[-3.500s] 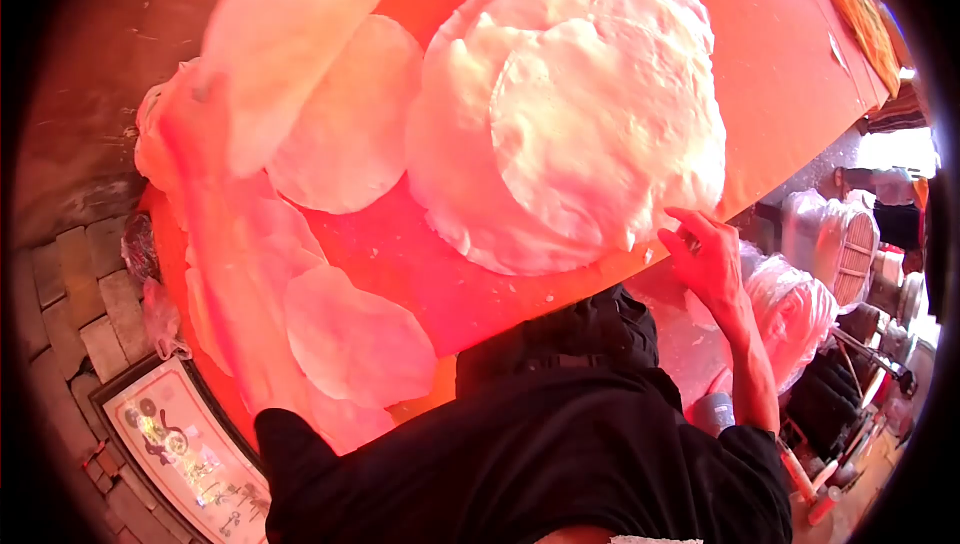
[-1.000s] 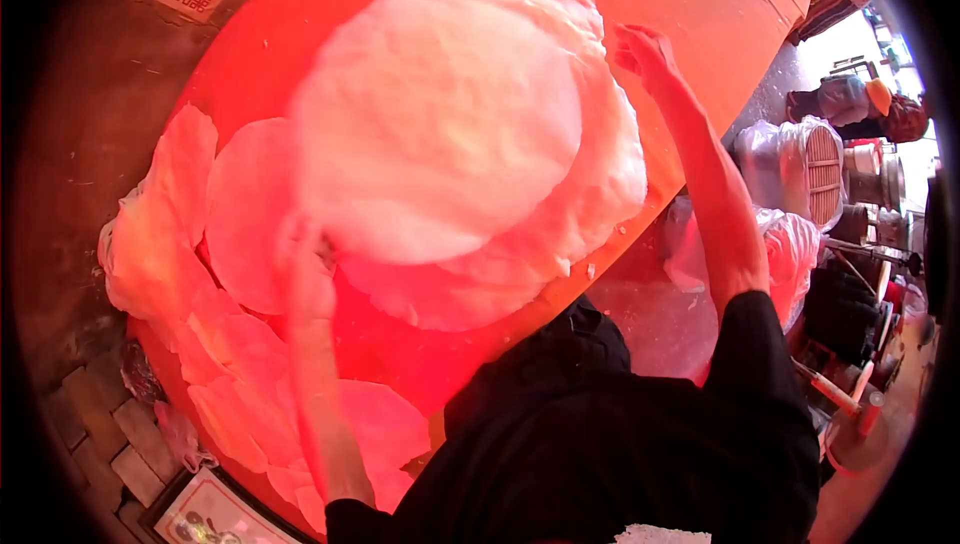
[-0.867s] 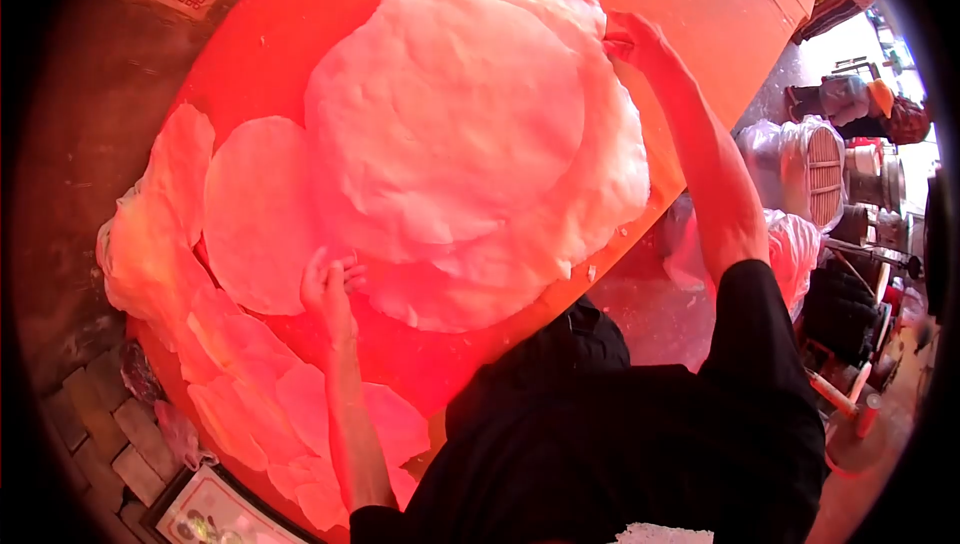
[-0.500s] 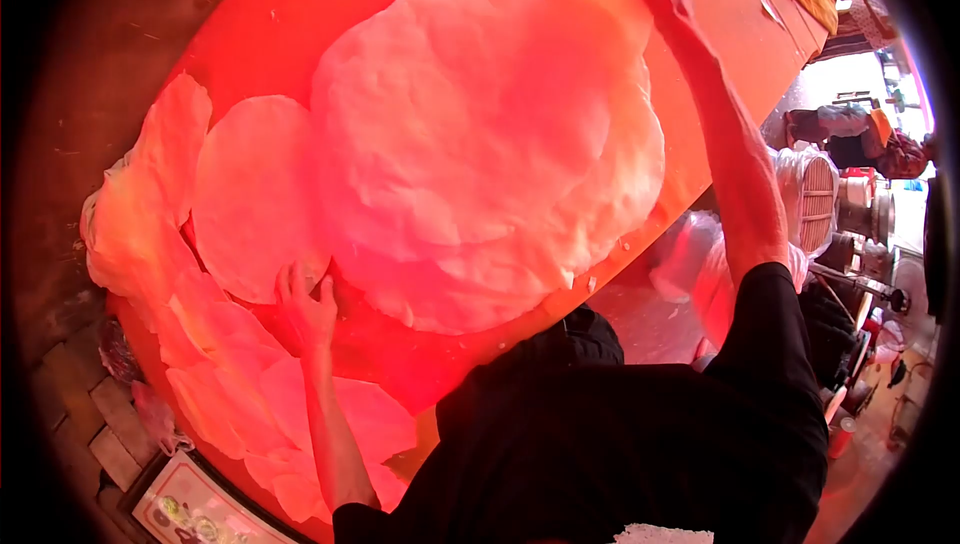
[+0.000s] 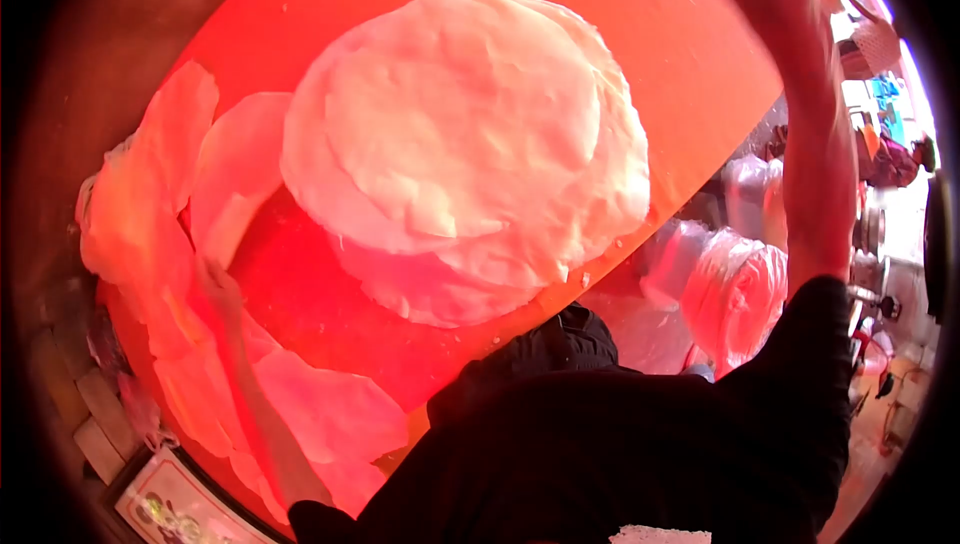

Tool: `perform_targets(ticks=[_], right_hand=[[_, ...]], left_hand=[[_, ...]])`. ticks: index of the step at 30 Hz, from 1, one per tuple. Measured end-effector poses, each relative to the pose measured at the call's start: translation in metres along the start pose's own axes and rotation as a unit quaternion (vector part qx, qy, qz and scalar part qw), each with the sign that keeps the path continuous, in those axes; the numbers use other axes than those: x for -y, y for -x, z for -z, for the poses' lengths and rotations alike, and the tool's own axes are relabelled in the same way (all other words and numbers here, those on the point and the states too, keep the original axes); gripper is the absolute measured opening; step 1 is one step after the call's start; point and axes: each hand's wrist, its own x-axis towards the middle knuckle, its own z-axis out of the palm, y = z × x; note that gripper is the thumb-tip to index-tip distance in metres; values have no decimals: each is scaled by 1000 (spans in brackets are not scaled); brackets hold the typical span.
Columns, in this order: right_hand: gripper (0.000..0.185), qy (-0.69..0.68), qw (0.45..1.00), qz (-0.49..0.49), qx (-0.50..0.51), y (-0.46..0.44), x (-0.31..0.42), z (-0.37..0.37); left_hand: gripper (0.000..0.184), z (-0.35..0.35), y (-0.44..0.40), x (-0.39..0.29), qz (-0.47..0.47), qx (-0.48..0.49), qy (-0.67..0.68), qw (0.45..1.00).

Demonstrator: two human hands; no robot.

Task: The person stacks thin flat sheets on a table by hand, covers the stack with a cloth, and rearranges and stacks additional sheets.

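My left hand (image 5: pixel 220 289) is closed at the lower end of a thin round dough sheet (image 5: pixel 232 169), whose right side is drawn in toward the fingers. Beside it on the left lies an overlapping row of similar pale dough sheets (image 5: pixel 140 234), continuing below as more sheets (image 5: pixel 325 409) under my left forearm. A wide stack of round dough sheets (image 5: pixel 465 124) sits in the middle of the red table (image 5: pixel 300 294). My right forearm reaches up past the right side, blurred and near the camera; the right hand itself lies beyond the top edge.
The table's near edge (image 5: pixel 560 294) runs diagonally in front of my body. Plastic-wrapped round bundles (image 5: pixel 735 294) stand to the right below the table. At bottom left is a framed decorated panel (image 5: pixel 185 509). Another person (image 5: pixel 890 164) is far right. A pale rim shows at the top.
My left hand has moved left, pulling the small sheet's right side inward. My right arm has risen toward the camera. Pale dough stretching to the top near my right hand is gone from there.
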Motion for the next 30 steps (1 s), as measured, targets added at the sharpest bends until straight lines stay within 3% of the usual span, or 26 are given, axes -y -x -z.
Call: perform_targets(ticks=[1,3,5,8,10,11,14,18,20,21,22,23,25,26,27,30], right_hand=[[16,-34,999,-36,21,21,15,-5],[15,-105,986,-113,68,80,40,-18],[14,-170,960,-186,118,131,51,-29],[5,-234,811,-490,219,169,6,-58],[11,-354,836,-393,149,193,-63,-63],[10,-329,868,-355,113,174,-71,-57],[6,-128,965,-227,-10,87,-15,-21],[5,60,990,-88,-90,55,44,24],[2,51,995,-75,48,80,49,29],[6,135,967,-34,212,87,76,32],[10,49,976,-34,209,112,97,19],[14,-37,978,-35,203,146,117,0],[13,-163,940,-76,290,184,162,-16],[15,-220,909,-104,339,197,182,-22],[17,-276,875,-134,374,209,196,-25],[27,-398,821,-237,333,251,215,-39]], left_hand=[[19,43,-31,-19,-7,17,-87,996],[20,83,-74,-13,-133,-106,-93,981],[21,122,-116,-35,-70,-140,-84,984],[23,164,-176,-68,28,-101,-99,990],[25,170,-187,-87,-52,-79,-97,991],[26,169,-184,-109,-86,-74,-99,989],[31,131,-114,-223,-228,-26,-20,973],[38,67,-10,-320,-337,151,153,917],[42,45,27,-332,-292,216,234,902],[44,37,40,-333,-245,245,286,893],[46,32,50,-331,-160,273,367,875],[44,24,61,-333,-30,300,480,823],[40,11,80,-338,231,319,658,643],[42,14,81,-345,304,260,726,560],[45,16,76,-353,370,196,779,467],[37,-6,87,-328,414,271,787,369]])
